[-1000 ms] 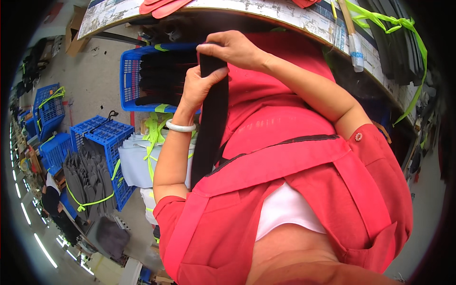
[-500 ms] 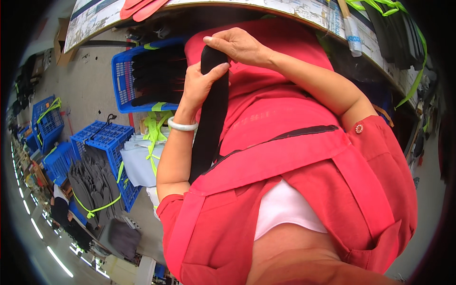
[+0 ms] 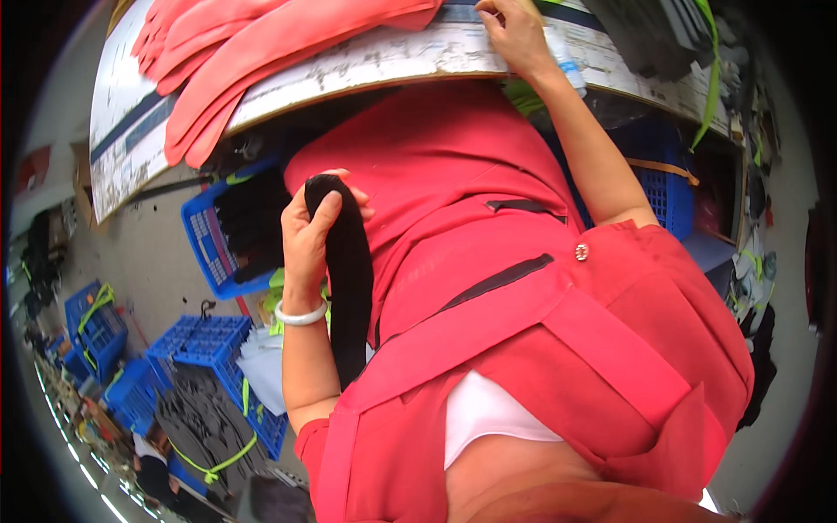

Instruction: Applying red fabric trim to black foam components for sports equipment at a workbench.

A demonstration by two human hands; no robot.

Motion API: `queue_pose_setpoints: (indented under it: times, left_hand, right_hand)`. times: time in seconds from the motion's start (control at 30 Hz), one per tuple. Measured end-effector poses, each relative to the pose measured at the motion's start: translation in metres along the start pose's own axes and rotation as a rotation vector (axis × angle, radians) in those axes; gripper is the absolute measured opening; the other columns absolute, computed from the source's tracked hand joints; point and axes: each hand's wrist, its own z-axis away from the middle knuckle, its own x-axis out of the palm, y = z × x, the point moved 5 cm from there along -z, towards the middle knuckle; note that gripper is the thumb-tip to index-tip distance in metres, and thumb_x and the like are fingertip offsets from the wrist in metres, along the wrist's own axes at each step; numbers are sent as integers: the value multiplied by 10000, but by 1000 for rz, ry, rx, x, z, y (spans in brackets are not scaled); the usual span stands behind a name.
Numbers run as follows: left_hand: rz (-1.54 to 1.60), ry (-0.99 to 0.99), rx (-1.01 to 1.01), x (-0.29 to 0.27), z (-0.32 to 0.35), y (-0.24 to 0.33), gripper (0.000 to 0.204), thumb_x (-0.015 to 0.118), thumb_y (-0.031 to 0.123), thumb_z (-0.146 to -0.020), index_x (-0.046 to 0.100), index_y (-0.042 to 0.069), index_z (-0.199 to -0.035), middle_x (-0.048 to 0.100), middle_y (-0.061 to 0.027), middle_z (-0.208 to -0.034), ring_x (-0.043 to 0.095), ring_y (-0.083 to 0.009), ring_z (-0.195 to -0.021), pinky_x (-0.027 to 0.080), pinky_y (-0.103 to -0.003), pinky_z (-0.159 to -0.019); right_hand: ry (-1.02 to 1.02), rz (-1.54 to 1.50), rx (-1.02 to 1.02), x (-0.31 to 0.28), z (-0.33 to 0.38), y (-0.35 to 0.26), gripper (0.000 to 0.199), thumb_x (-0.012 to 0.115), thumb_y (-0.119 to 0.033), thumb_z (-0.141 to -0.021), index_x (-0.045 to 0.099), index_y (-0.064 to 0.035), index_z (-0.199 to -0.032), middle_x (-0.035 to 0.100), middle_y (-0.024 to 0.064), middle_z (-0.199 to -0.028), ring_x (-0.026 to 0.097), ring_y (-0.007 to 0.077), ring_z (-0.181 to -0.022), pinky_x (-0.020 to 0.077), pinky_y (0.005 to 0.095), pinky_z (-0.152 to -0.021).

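Black strip (image 3: 347,288) in left hand (image 3: 312,237)

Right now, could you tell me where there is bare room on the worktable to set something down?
The worktable is bare between the pink rubber gloves and the right hand. Its left end is crowded with gloves; beyond the right hand lie dark bundles.

left hand (image 3: 309,240) gripping black strip (image 3: 349,288); right hand (image 3: 516,33) on table edge (image 3: 366,65)

The right hand (image 3: 514,35) at the top of the frame is cut off, so its fingertips cannot be seen. The long black cloth (image 3: 344,270) runs down behind the red apron (image 3: 488,349), hiding its lower end. Things at lower left are too small to tell.
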Motion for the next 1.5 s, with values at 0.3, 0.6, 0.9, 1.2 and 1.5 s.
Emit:
queue_pose_setpoints:
  times: [0.3,0.6,0.9,1.2,1.5]
  left_hand:
    - [14,-110,92,29,-15,19,209,612,86,-910,610,-28,-1085,671,-139,-949,675,-221,-838,534,-305,-783]
    - [7,-105,184,21,7,23,257,646,132,-901,607,-32,-1095,669,-152,-945,675,-241,-800,542,-321,-741]
    - [150,-36,150,-5,12,15,307,649,227,-902,558,3,-1091,610,-133,-954,659,-282,-792,542,-364,-720]
    - [158,-42,160,-8,15,11,273,673,182,-885,597,-22,-1049,640,-145,-984,683,-271,-805,551,-327,-730]
    - [145,-24,155,-4,14,10,242,677,139,-877,609,-25,-1042,675,-141,-903,683,-255,-773,549,-323,-727]
  right_hand:
    - [-222,895,421,14,-53,68,344,585,-324,-879,626,-15,-1024,645,251,-980,607,416,-963,479,493,-849]
    - [33,-13,479,-6,-23,52,235,581,-216,-913,579,-31,-1059,603,73,-738,573,173,-654,482,327,-612]
    - [-746,-551,333,78,65,-183,163,564,-132,-945,640,-14,-1027,656,135,-798,616,206,-671,473,288,-615]
    - [-708,-568,215,97,78,-193,147,585,-147,-921,641,-25,-979,597,170,-702,543,300,-567,432,358,-552]
    - [-783,-495,259,101,86,-187,125,578,-135,-915,636,-30,-951,562,180,-685,516,321,-558,412,373,-536]
